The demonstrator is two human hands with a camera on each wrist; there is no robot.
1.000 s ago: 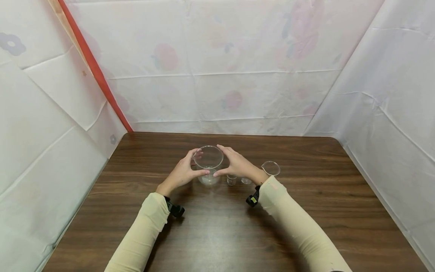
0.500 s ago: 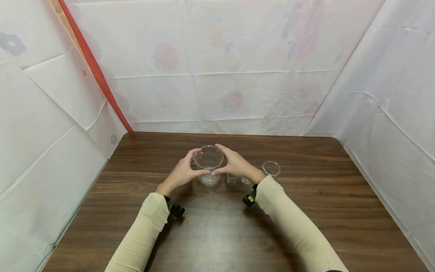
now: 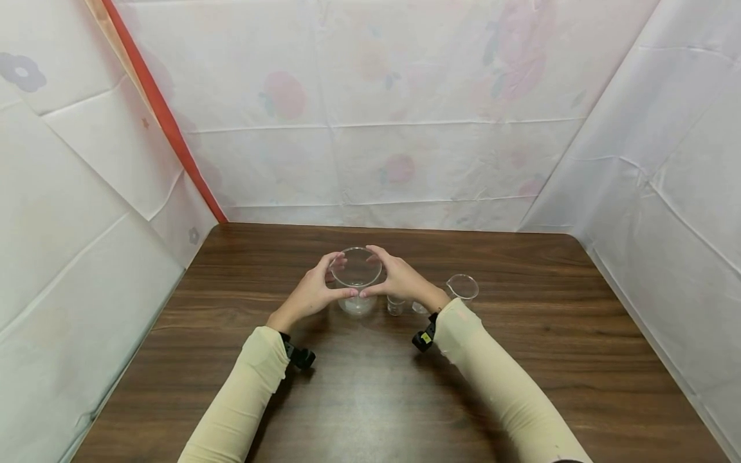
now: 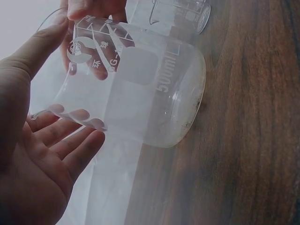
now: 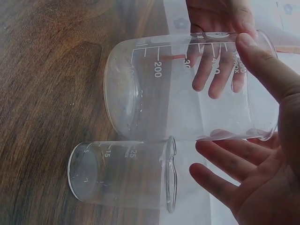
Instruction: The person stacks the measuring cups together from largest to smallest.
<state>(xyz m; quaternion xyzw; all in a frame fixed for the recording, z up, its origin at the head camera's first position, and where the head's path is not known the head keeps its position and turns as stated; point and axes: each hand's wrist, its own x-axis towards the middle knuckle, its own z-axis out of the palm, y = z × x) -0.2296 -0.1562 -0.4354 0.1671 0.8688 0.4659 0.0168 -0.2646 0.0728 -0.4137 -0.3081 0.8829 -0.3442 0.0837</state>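
A clear glass 500 ml beaker [image 3: 357,305] stands upright on the wooden table, between both hands. My left hand [image 3: 312,292] grips its left side near the rim, fingers at the back and thumb across the front. On the opposite side, my right hand [image 3: 405,281] grips it the same way, and the two thumb tips almost meet. White graduations and print show on the beaker's wall in both wrist views. Close beside it, on the right, stands a small 25 ml beaker [image 5: 124,176], under the right hand.
Another small glass vessel [image 3: 419,308] is partly hidden by the right wrist. Farther right, a beaker with a spout [image 3: 462,287] stands behind the right sleeve. Light printed cloth [image 3: 370,167] walls off the table's back and sides.
The right hand has shifted slightly left against the large beaker, its thumb drawing closer to the left thumb. The left hand and the beakers hold their places.
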